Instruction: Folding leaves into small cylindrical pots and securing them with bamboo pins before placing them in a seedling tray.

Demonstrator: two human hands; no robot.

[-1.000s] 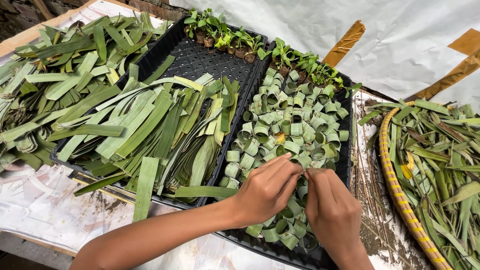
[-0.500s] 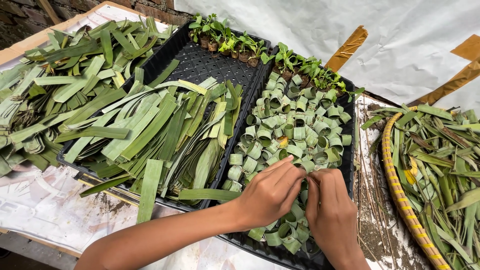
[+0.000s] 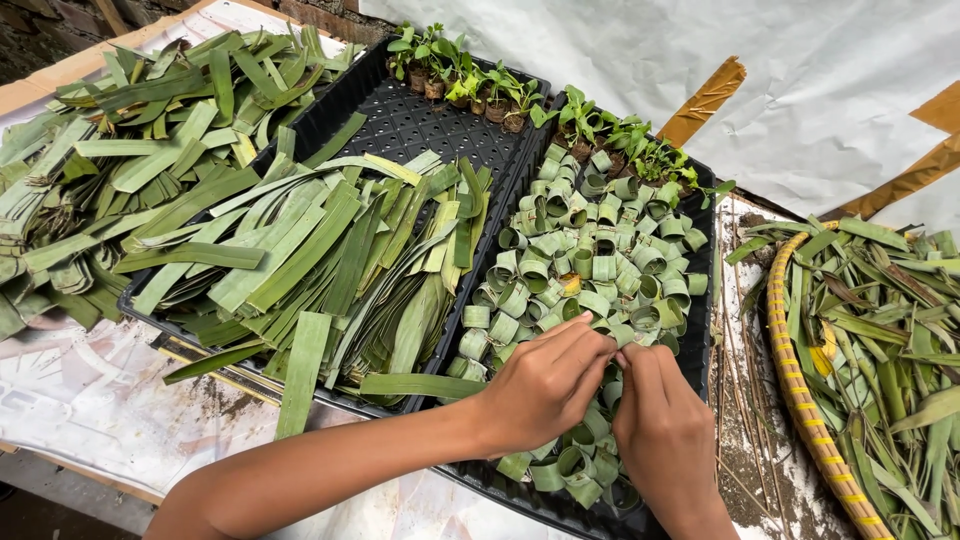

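Leaf rings (image 3: pixel 590 270): short bands of glossy green leaf strip, each curled into a small open cylinder, heaped in the right-hand black tray (image 3: pixel 700 330) (a perforated plastic tray with a raised rim). Both hands work at the near end of this heap. The left hand (image 3: pixel 545 385) lies with fingers curled and fingertips pinched together over the rings; the right hand (image 3: pixel 665 435) meets it, fingers likewise bent inward. What the fingertips pinch is hidden between them, so it cannot be told whether either hand grips a ring. Seedlings (image 3: pixel 600 130) in small leaf pots stand along the far edge. The adjoining left tray (image 3: pixel 400 120) carries long flat leaf strips (image 3: pixel 300 250), smooth and ribbon-shaped. Further left, folded leaves (image 3: pixel 110 170) lie piled. At right, a woven basket (image 3: pixel 795 390) with a yellow rim holds narrow leaf scraps (image 3: pixel 890 320).
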